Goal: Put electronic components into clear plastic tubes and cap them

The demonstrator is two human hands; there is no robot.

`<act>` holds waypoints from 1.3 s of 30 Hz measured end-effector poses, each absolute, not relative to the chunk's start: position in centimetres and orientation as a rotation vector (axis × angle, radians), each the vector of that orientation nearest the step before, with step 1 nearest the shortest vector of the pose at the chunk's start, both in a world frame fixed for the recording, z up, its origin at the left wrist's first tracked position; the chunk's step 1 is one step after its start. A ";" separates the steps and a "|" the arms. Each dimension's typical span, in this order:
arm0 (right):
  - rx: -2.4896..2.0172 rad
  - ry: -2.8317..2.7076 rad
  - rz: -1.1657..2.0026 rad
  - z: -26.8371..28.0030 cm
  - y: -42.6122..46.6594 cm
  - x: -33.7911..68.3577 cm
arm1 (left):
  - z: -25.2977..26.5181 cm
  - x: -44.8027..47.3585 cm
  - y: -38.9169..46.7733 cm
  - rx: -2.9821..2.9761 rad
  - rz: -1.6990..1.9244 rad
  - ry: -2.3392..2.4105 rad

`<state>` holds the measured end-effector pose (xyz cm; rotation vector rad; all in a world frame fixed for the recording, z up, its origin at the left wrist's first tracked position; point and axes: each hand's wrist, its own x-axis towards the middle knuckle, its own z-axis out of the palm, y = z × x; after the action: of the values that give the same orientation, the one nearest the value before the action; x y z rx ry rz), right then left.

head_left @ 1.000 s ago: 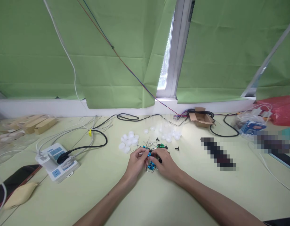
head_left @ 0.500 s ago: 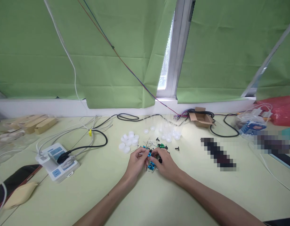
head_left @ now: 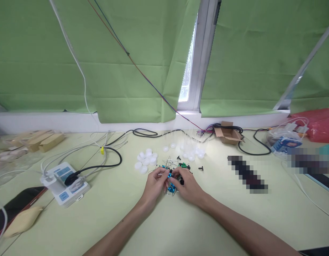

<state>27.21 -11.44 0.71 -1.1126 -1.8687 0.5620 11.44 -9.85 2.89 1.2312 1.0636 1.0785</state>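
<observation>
My left hand (head_left: 157, 181) is closed, its thumb and fingers pinching a small shiny blue metal part (head_left: 170, 175) with a thin silver rod sticking out to the left. From the other side my right hand (head_left: 186, 183) closes on the same blue part, where a dark piece shows at its fingertips. More blue metal parts (head_left: 172, 187) lie on the table just under the hands. Past the fingertips is a pile of thin silver rods (head_left: 172, 162), with green metal parts (head_left: 182, 165) and black pieces beside it. The hands partly hide this pile.
White round caps (head_left: 144, 161) lie behind on the left, and clear small containers (head_left: 192, 149) behind on the right. A power strip (head_left: 65, 183) with cables sits left. At the back are an open cardboard box (head_left: 228, 135) and black cable (head_left: 145, 133). Small black pieces (head_left: 201, 168) lie right.
</observation>
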 end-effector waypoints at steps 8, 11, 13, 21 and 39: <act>-1.109 -1.883 0.564 0.8 -11.2 27.2 | 3.2 11.6 -10.0 1.212 1.085 1.052; -1.109 -1.868 0.578 0.9 -11.3 27.2 | 3.0 11.5 -9.9 1.222 1.082 1.051; -1.111 -1.859 0.583 0.9 -11.4 27.2 | 2.9 11.4 -9.8 1.227 1.079 1.058; -1.113 -1.869 0.577 0.8 -11.3 27.3 | 3.0 11.5 -9.9 1.219 1.084 1.049; -1.133 -1.889 0.572 0.8 -11.4 27.3 | 2.9 11.5 -9.9 1.219 1.087 1.053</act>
<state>27.27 -11.37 0.82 -1.1326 -1.8894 0.5720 11.53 -9.89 2.91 1.2194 1.0528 1.0874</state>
